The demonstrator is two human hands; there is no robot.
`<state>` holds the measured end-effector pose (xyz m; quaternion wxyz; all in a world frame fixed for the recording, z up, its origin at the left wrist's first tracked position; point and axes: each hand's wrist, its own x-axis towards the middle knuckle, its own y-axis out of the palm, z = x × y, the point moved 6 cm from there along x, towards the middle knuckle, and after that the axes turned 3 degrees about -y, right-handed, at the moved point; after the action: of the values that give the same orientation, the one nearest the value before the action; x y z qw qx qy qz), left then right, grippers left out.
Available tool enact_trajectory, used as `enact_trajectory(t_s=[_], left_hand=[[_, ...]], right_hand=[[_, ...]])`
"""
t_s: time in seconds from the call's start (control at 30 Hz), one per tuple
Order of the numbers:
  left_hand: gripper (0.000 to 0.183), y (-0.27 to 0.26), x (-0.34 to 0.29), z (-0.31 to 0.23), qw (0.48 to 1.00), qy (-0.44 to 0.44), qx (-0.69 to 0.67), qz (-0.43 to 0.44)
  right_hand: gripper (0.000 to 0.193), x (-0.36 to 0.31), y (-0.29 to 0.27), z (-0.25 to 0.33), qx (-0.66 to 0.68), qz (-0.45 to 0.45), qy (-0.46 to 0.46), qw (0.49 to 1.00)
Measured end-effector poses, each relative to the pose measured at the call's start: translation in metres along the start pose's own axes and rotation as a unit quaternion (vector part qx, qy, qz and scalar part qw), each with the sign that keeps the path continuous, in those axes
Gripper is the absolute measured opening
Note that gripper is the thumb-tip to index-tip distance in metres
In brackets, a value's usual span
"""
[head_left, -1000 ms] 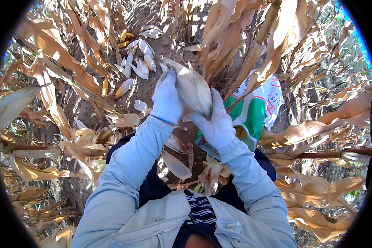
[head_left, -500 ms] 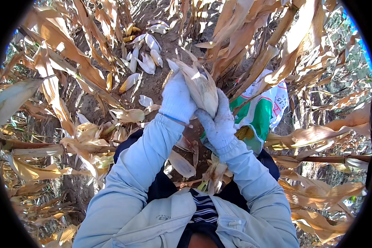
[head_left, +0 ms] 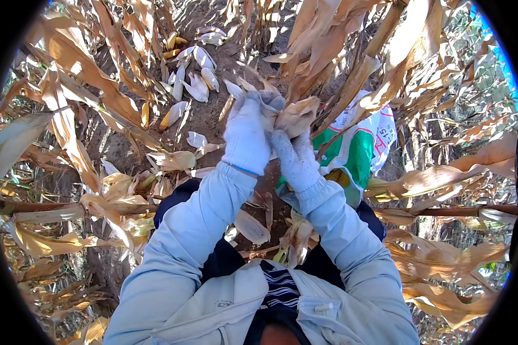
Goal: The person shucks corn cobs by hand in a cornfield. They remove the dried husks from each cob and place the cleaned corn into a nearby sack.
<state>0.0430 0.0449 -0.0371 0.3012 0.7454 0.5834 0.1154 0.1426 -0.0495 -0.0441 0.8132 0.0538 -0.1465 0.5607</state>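
Corn (head_left: 299,116) (partly hidden) seems held between left hand (head_left: 248,133) and right hand (head_left: 296,160).

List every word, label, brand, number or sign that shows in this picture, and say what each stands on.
Green-and-white sack: red and dark lettering and numbers on the white part; not copied out here.
Pale blue jacket: small grey mark with lettering on the chest, too small to read surely.
Left hand and right hand, in white gloves: no lettering visible.
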Motion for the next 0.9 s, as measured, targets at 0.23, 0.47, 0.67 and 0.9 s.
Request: enact_trajectory(t_s=[0.23, 0.47, 0.67, 0.9], left_hand=[[0.025, 0.017, 0.002, 0.012, 0.967, -0.093, -0.232, 0.051], [0.025, 0.007, -0.015, -0.031, 0.99, -0.07, -0.119, 0.033], [0.026, -0.042, 0.008, -0.049, 0.999, 0.038, 0.033, -0.021], [0.041, -0.02, -0.005, -0.077, 0.934, 0.21, 0.287, 0.017]], right_hand=[[0.043, -0.009, 0.007, -0.056, 0.412, -0.109, 0.303, 0.853], [0.058, 0.013, -0.049, -0.029, 0.466, -0.196, 0.226, 0.832], [0.055, 0.009, -0.063, -0.045, 0.238, -0.125, 0.232, 0.935], [0.064, -0.007, -0.021, -0.024, -0.013, 0.068, 0.157, 0.985]])
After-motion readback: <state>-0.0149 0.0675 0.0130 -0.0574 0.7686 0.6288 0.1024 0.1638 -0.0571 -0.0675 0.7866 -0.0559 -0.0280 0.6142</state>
